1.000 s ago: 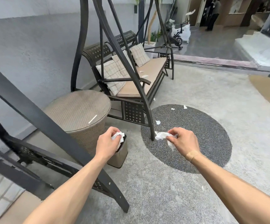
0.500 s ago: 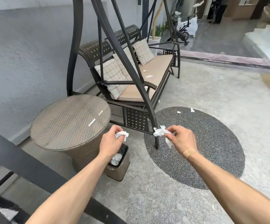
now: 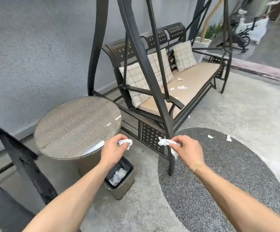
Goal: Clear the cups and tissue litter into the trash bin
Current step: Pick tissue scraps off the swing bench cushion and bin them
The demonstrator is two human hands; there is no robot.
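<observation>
— Outdoors, which hand holds what?
— The left hand (image 3: 113, 149) is clenched on a crumpled tissue (image 3: 125, 142) above the trash bin (image 3: 120, 180); the right hand (image 3: 188, 152) pinches a second tissue wad (image 3: 167, 143).
— And the bin?
— At six o'clock from the left hand, beside the wicker table (image 3: 77, 126), holding what look like clear cups. Tissue scraps (image 3: 180, 87) lie on the swing bench (image 3: 191, 81) at one o'clock.

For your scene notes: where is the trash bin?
In the head view, the trash bin stands on the floor lower centre, against the round wicker table, below the left hand.
</observation>
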